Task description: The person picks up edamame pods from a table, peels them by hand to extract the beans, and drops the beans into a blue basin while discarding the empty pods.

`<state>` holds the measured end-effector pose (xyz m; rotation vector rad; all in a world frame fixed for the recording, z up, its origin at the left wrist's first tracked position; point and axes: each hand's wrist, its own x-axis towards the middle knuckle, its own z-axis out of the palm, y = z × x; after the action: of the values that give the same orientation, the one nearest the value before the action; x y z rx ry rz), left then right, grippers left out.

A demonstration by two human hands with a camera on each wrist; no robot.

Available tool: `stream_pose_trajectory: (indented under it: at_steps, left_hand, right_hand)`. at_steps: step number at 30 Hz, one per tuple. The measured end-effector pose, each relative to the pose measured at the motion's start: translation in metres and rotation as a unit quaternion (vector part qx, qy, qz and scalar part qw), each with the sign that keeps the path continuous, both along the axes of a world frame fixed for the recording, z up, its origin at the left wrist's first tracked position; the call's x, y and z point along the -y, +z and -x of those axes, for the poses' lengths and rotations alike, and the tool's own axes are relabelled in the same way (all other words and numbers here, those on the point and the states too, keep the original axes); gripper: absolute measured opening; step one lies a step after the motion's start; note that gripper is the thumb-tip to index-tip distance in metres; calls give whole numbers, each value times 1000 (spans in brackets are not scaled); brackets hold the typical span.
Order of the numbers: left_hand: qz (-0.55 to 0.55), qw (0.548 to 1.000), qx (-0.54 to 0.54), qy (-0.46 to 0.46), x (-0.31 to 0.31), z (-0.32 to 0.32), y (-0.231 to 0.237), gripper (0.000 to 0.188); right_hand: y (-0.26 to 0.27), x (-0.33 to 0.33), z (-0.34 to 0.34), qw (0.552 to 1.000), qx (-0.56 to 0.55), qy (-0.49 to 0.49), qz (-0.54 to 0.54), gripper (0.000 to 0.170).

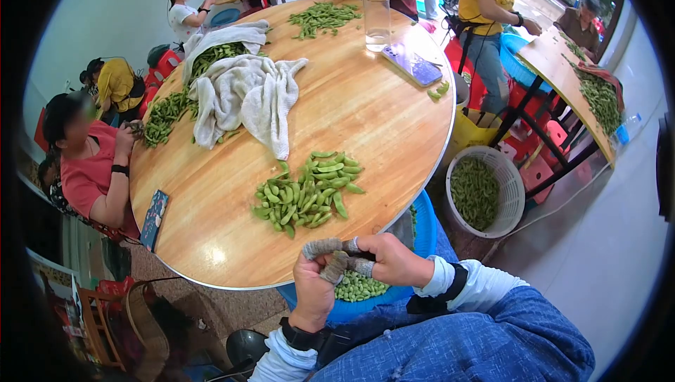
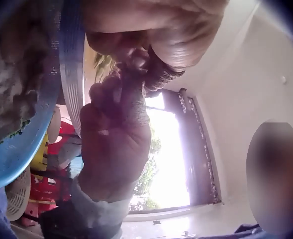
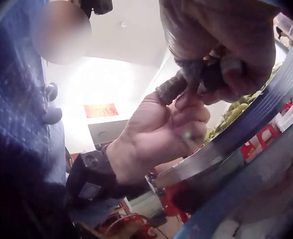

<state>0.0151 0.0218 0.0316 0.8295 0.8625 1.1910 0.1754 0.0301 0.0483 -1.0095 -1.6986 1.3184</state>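
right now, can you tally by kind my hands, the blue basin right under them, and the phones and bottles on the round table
Hands: 2 (left hand, right hand)
Blue basin: 1
Phones: 2 (purple phone, dark patterned phone)
Bottles: 1 (clear bottle)
Total: 6

Clad in textured blue cloth [image 1: 457, 343], with pale sleeves [image 1: 485, 285].
Strapped with black wristbands [image 1: 301, 337], capped with greyish finger covers [image 1: 322, 247].
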Motion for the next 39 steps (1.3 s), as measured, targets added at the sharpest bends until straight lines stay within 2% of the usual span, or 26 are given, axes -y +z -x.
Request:
stream_pose_trajectory:
  at_steps: [3, 6, 9, 12, 15, 17, 18, 19, 21, 24, 25, 31, 33, 39]
  left_hand:
    - [-26, 998, -57, -20, 6, 0, -3, 24]
    - [2, 995, -94, -45, 4, 5, 1, 16]
    - [102, 967, -91, -215, -7, 28, 8, 12]
    - [84, 951, -173, -241, -3, 8, 23, 13]
    - [180, 943, -125, -251, -6, 11, 21, 11]
    - [204, 955, -12, -216, -4, 14, 12, 10]
    - [215, 956, 44, -197, -3, 16, 8, 10]
    - [198, 963, 47, -178, -1, 14, 7, 9]
    - [164, 975, 53, -143, 3, 7, 4, 7]
    - [137, 980, 32, -139, 7, 2, 1, 6]
    - [125, 984, 10, -126, 9, 0, 2, 5]
    - [31, 989, -108, -97, 10, -10, 7, 6]
    - [19, 987, -127, -96, 11, -13, 10, 6]
    - [23, 986, -134, -101, 14, -13, 11, 11]
  right_hand:
    - [0, 0, -8, 995, 84, -6, -54, 23]
    - [11, -3, -21, 951, 211, 8, -227, 21]
    - [16, -8, -27, 904, 282, 45, -318, 19]
    - [17, -9, -27, 883, 291, 88, -357, 27]
    - [18, -9, -30, 896, 304, 109, -306, 24]
    - [14, -3, -28, 962, 203, 13, -181, 21]
    - [12, 0, -26, 981, 149, -35, -116, 19]
    - [9, 1, -25, 995, 77, -28, -53, 19]
    - [2, 3, -24, 995, -70, -16, 75, 20]
    - [-5, 6, -18, 974, -176, -1, 143, 17]
    - [-5, 6, -19, 969, -178, 5, 170, 17]
    - [-12, 5, -19, 966, -190, 38, 173, 20]
    - [-9, 6, -20, 957, -204, 44, 202, 21]
    - [-8, 9, -22, 980, -124, 10, 156, 17]
